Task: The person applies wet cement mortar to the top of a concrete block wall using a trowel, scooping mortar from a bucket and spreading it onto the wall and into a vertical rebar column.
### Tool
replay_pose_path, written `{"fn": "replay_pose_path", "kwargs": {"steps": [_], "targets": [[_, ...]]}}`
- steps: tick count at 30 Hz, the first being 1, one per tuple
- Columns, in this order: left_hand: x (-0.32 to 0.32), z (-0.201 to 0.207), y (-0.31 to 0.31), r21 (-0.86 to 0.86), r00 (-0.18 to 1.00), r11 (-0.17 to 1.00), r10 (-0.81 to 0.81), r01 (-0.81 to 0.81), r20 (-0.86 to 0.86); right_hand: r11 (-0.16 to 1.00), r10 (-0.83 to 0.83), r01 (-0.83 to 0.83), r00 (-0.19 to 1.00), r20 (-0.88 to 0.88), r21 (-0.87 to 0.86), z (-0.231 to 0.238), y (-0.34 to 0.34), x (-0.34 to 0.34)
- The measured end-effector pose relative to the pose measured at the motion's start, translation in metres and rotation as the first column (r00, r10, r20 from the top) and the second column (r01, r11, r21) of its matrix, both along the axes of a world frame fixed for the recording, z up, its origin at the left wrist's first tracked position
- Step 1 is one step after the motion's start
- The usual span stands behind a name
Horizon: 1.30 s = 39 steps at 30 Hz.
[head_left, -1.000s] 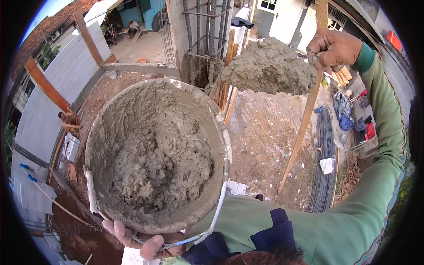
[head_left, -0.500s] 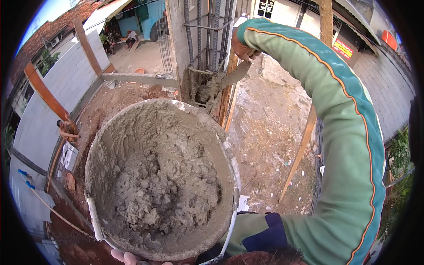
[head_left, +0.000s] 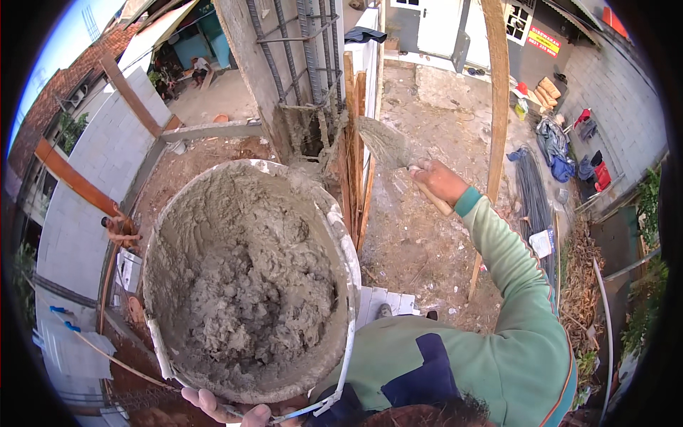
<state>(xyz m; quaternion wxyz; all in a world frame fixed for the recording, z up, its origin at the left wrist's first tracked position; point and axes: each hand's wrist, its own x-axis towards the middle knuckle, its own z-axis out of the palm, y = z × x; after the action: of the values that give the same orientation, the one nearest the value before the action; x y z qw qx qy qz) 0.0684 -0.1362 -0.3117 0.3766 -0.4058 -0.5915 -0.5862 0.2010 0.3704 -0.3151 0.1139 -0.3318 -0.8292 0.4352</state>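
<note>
At near left, one round, white-rimmed bucket of lumpy grey mortar tips its mouth toward the viewer.
One left hand grips its near rim beside one thin wire handle, palm hidden; one right hand is closed round the wooden handle of one mortar-smeared metal trowel, its blade just right of upright brown timber boards. Steadying the bucket and keeping the blade flat would likely limit spills. Beyond the bucket stands one grey column form with at least four ribbed steel bars; farther right are one long timber prop and one bundle of dark rods.
</note>
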Motion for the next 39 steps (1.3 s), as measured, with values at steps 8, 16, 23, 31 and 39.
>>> {"fn": "replay_pose_path", "kwargs": {"steps": [8, 16, 23, 31, 39], "targets": [[0.008, -0.003, -0.003, 0.006, 0.999, 0.999, -0.035, 0.035, 0.033, 0.727, -0.125, -0.08, 0.961, 0.246, 0.681, 0.058, -0.007, -0.064], [0.012, 0.004, 0.003, -0.072, 0.998, 0.996, 0.052, -0.053, -0.02, 0.776, 0.072, -0.371, 0.856, 0.512, 0.51, 0.066, -0.016, -0.095], [-0.009, 0.016, 0.046, 0.096, 0.905, 0.978, 0.209, -0.186, -0.371, 0.663, 0.107, -0.452, 0.846, 0.522, 0.596, 0.041, 0.0, -0.077], [0.019, 0.017, 0.015, -0.15, 0.949, 0.953, 0.23, -0.265, -0.213, 0.943, 0.109, -0.103, 0.994, 0.0, 0.317, 0.114, -0.063, -0.002], [0.024, 0.021, 0.043, -0.03, 0.98, 0.994, 0.1, -0.107, -0.171, 0.342, 0.443, -0.188, 0.896, 0.018, 0.921, 0.227, -0.106, -0.02]]}}
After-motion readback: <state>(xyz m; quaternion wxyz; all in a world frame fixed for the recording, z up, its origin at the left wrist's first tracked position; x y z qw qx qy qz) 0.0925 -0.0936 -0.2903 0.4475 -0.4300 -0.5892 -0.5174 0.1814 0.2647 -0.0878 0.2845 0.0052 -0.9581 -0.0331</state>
